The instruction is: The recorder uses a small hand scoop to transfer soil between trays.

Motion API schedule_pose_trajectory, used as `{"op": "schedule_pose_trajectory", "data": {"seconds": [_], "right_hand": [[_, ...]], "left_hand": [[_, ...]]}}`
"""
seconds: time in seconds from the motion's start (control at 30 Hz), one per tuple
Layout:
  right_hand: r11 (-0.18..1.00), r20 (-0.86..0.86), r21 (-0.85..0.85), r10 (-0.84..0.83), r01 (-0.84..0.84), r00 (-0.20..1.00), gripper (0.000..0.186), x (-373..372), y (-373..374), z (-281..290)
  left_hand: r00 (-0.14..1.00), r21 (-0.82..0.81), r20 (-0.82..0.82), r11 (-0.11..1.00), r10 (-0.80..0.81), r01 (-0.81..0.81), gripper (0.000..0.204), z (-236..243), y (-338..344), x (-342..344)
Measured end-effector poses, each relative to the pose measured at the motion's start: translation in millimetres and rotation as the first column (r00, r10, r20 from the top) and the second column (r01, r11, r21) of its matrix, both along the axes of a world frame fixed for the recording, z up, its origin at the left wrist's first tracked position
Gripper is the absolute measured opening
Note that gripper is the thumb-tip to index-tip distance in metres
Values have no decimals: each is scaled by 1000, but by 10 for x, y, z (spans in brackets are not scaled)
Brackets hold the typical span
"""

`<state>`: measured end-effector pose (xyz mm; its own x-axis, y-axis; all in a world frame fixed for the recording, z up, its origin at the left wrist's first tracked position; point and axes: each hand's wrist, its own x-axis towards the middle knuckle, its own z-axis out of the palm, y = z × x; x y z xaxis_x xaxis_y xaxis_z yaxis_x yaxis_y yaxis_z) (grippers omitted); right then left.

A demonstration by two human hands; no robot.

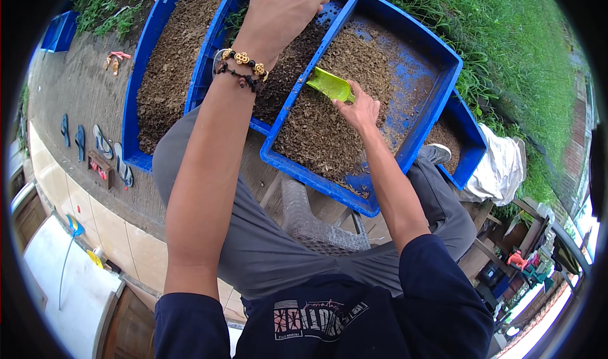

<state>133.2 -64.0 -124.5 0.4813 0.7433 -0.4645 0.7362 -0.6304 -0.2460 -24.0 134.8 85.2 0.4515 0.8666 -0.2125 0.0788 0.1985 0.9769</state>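
My right hand (pixel 361 110) grips a lime-green scoop (pixel 330 84) by its near end. The scoop's trough lies over brown, crumbly material (pixel 323 128) in the front blue tray (pixel 415 32), close to that tray's left wall. Up at the top edge of the head view is my left hand (pixel 285 10), raised above the dark-filled tray behind. Its fingers are curled, and whether anything is inside them is hidden. Beaded bracelets (pixel 244 67) circle my left wrist. Dark, soil-like material (pixel 278 80) fills the tray beneath my left arm.
Another long blue tray (pixel 131 121) of brown material stands at left. A further blue tray (pixel 472 153) sits lower right, beside a white sack (pixel 503 162). Sandals (pixel 101 140) lie on the concrete. A worn grey support (pixel 316 223) stands between my legs. Grass (pixel 506 36) borders the right.
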Motion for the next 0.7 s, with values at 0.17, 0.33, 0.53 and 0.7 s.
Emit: {"op": "schedule_pose_trajectory", "data": {"seconds": [0.17, 0.33, 0.53, 0.7], "right_hand": [[999, -17, 22, -32, 32, 999, 76, 8, 14, 22], [999, -27, 43, -8, 9, 1000, 73, 28, 37, 200], [996, -101, 91, -7, 16, 995, 76, -49, 186, 550], [998, -44, -20, -53, 52, 998, 79, 49, 16, 442]], "left_hand": [[999, 24, -45, 1000, -9, 10, 17, 46, -14, 0], [1000, 23, -8, 1000, -19, 19, 17, 156, -61, -44], [1000, 33, -4, 999, 3, -3, 17, 20, -9, -48], [999, 35, -52, 999, -1, 3, 18, 73, -23, -24]]}}
